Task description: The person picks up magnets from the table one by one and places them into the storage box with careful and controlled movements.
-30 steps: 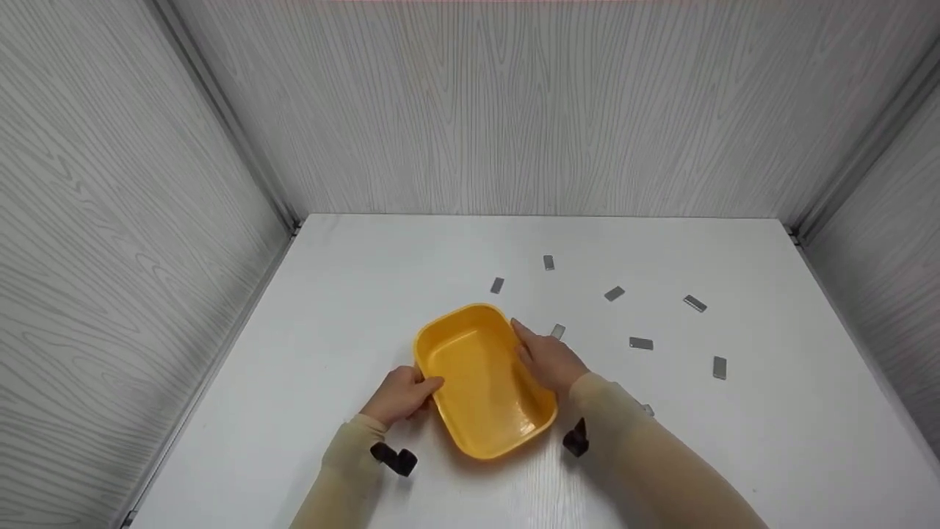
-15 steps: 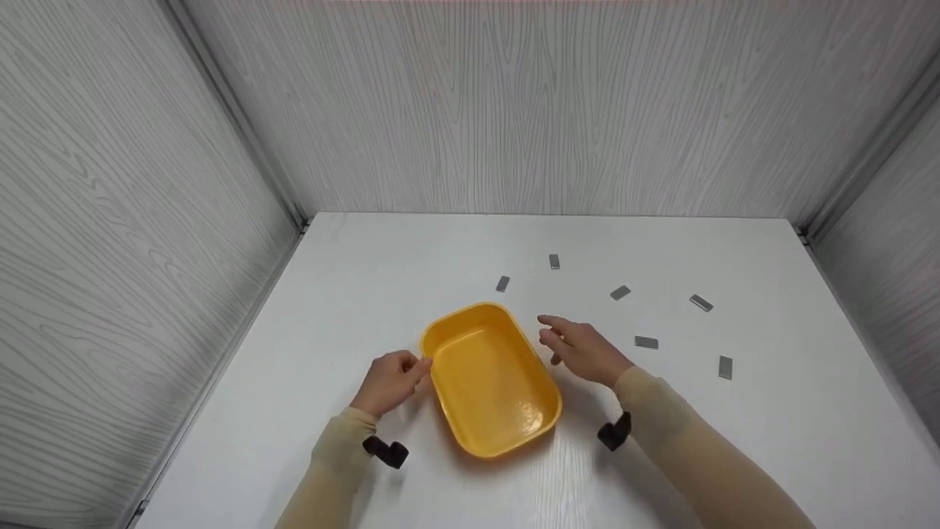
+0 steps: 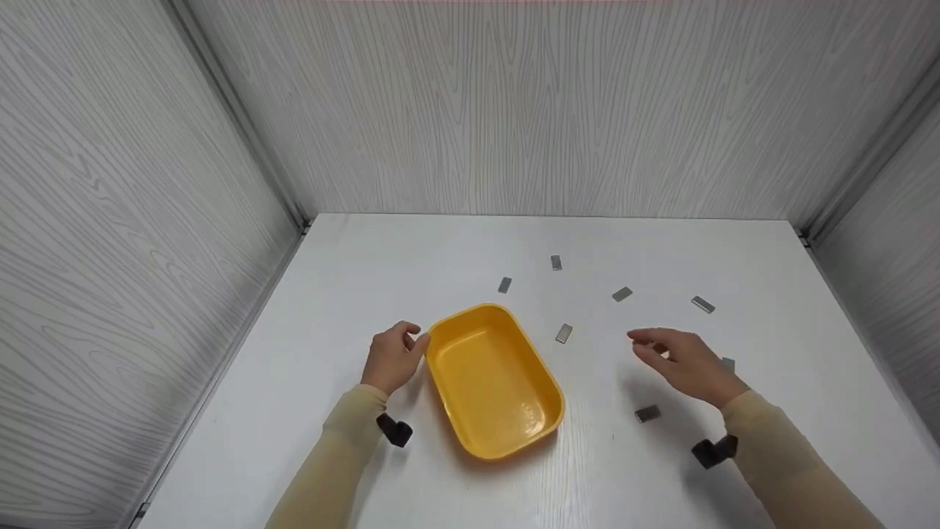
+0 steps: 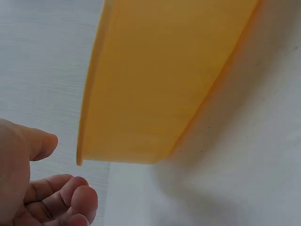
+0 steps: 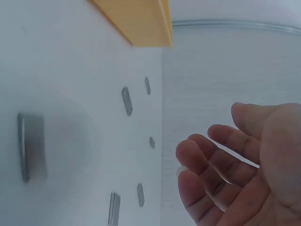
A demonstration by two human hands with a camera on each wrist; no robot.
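Note:
A yellow rectangular plastic tray (image 3: 492, 382) sits at an angle on the white table, with nothing inside it. My left hand (image 3: 393, 358) hovers beside its far left corner, fingers loosely curved; in the left wrist view a gap separates thumb and tray. Off to the right, my right hand (image 3: 683, 365) is held above the table with nothing in its curved fingers. Small flat grey rectangular pieces lie near it: one (image 3: 648, 414) below the hand, another (image 3: 564, 333) between hand and tray, and one (image 3: 728, 364) partly hidden behind the wrist.
More such grey pieces lie farther back, including one (image 3: 505, 285) behind the tray, one (image 3: 556, 263) near the back, one (image 3: 622, 294) right of centre and one (image 3: 703, 304) farther right. Grey wood-grain panels (image 3: 514, 110) enclose the table at the back and both sides.
Both hands have let go of the tray's rim. My right hand has moved well to the right, uncovering grey pieces beside the tray. The left hand has shifted slightly forward.

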